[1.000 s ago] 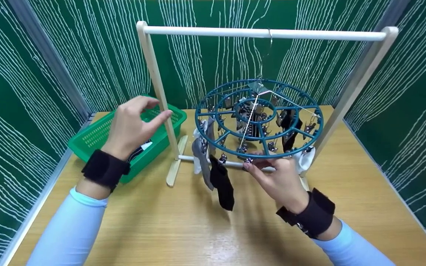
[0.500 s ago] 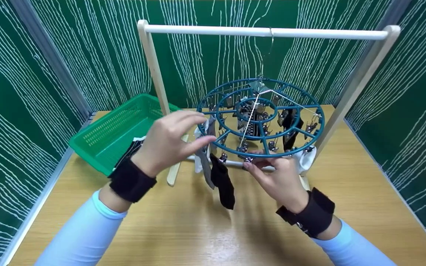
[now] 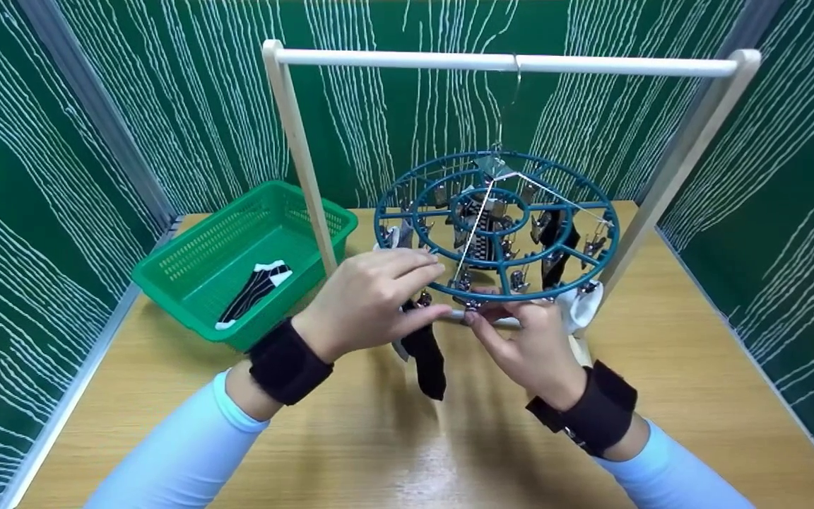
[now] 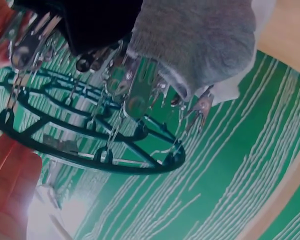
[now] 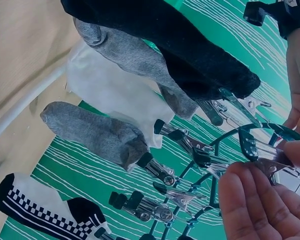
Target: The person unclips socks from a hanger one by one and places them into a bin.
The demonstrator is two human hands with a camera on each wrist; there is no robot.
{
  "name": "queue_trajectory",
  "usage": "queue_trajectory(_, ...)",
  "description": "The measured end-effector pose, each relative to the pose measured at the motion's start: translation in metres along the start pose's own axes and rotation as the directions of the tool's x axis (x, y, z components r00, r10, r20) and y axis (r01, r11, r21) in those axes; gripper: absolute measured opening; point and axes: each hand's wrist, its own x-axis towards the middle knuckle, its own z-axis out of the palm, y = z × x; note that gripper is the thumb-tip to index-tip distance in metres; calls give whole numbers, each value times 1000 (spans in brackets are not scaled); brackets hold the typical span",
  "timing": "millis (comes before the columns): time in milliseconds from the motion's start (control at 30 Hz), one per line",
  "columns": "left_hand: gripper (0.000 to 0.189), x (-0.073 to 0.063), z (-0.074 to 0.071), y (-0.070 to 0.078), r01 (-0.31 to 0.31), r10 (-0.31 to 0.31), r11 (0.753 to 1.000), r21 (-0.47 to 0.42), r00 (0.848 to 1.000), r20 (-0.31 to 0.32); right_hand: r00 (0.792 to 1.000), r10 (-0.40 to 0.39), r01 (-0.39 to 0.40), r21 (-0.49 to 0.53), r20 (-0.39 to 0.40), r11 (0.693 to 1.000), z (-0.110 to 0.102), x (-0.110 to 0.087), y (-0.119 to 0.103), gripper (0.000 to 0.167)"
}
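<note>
At the front rim of the round teal clip hanger (image 3: 555,288), my right hand (image 3: 534,346) pinches a metal clip (image 5: 262,162) between thumb and fingers. My left hand (image 3: 372,300) is just left of it, fingers extended over the rim and thumb below, holding nothing. A black sock (image 3: 427,364) hangs from a clip beside the left hand. Behind it hang a grey sock (image 4: 195,40) and a white sock (image 5: 107,82). A checkered sock (image 5: 45,210) hangs near the middle, and another white sock (image 3: 582,307) on the right.
The hanger hooks onto the white bar (image 3: 393,59) of a wooden stand (image 3: 297,148). To the left, a green basket (image 3: 188,240) holds a black-and-white striped sock (image 3: 251,293). Green walls with white streaks (image 3: 350,106) enclose the wooden table (image 3: 350,438).
My left hand has moved right from above the basket to the hanger's front rim, bringing the striped sock into full view. My right hand has stayed at the clip.
</note>
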Motion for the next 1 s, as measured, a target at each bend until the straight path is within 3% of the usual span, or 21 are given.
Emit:
queue_trajectory(133,27,-1,5,0,-29,28,999,43,999,17,999,-32,32,-11,-11,999,2,1,0,22)
queue_trajectory(367,10,-2,11,-1,-94,100,989,118,994,-49,999,-47,47,-45,-10,998,3,-1,0,28)
queue_trajectory(633,10,-3,11,-1,-97,104,985,144,994,-40,998,-48,51,-85,35,995,-4,-4,-10,18)
queue_trajectory(833,10,-4,10,-3,-86,91,984,154,995,-30,986,-159,168,-302,57,938,-16,-10,-30,28)
queue_trajectory(1000,10,-6,12,-6,-84,90,984,156,995,-31,970,-235,240,-354,58,904,-32,-15,-48,27)
